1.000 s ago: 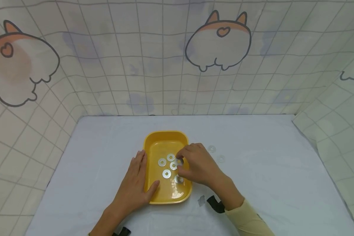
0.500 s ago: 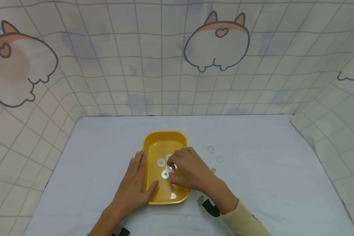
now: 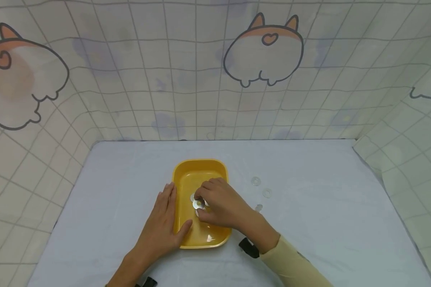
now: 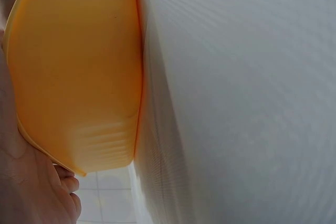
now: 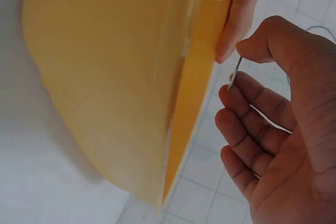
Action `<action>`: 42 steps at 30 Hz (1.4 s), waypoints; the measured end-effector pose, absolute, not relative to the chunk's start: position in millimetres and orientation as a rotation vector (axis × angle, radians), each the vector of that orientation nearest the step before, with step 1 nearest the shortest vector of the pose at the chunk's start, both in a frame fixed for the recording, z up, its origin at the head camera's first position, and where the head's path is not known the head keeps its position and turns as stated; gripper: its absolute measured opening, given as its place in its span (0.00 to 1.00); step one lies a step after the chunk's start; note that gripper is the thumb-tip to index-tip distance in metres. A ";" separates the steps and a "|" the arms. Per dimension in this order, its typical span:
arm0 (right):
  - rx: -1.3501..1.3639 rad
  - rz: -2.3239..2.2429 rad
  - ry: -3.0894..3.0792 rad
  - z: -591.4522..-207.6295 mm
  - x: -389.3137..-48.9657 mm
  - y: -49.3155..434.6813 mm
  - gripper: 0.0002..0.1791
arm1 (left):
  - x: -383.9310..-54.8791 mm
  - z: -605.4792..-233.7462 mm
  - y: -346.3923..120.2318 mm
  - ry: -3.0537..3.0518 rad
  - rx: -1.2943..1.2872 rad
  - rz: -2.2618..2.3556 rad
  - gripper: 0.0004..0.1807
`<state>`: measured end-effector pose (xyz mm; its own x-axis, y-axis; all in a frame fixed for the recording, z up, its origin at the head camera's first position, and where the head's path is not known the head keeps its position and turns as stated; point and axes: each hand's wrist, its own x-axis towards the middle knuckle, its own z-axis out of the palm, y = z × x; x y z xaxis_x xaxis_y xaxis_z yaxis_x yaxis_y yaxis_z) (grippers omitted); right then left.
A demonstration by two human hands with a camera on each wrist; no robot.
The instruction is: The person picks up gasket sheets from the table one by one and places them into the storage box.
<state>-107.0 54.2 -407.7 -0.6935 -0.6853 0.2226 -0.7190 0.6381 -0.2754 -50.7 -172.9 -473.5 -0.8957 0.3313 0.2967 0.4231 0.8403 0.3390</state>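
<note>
So in the right hand [image 3: 217, 204] we've got a metal washer [image 3: 198, 203] pinched between thumb and fingertips, up over the middle of the yellow tray [image 3: 199, 170]. From the right wrist we see it edge-on, and it's really thin, so we'd guess that's why it's held by the rim: not much else to grab. The other fingers are loosely bent, with nothing in them that we can spot.

Left hand [image 3: 161, 220] isn't gripping anything. Its fingers lie straight along the tray's left side and the thumb rests over the rim, which to us looks like a way to keep the tray from sliding.

Down in the tray, a bit of another washer [image 3: 192, 197] peeks out just left of the pinched one. We can't count the rest because the right hand covers them. The raised walls probably help stop them wandering off.

To the right of the tray, two pale rings [image 3: 256, 181] [image 3: 267, 193] lie flat on the white cloth [image 3: 327, 199], and we can't tell what they're made of. Behind the tray hangs a checked curtain [image 3: 179, 91] with cartoon animal bottoms [image 3: 263, 56] on it.
</note>
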 end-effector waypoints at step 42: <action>1.039 0.519 -2.868 -413.0 -109.1 61.1 0.16 | -49.8 -475.0 -172.9 -2.774 -0.590 -0.563 0.53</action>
<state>-109.1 61.1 -413.0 -0.7735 -0.6141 0.1566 -0.6300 0.7183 -0.2951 -49.8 -172.9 -475.0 -0.8870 0.3372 0.3154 0.4336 0.8433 0.3175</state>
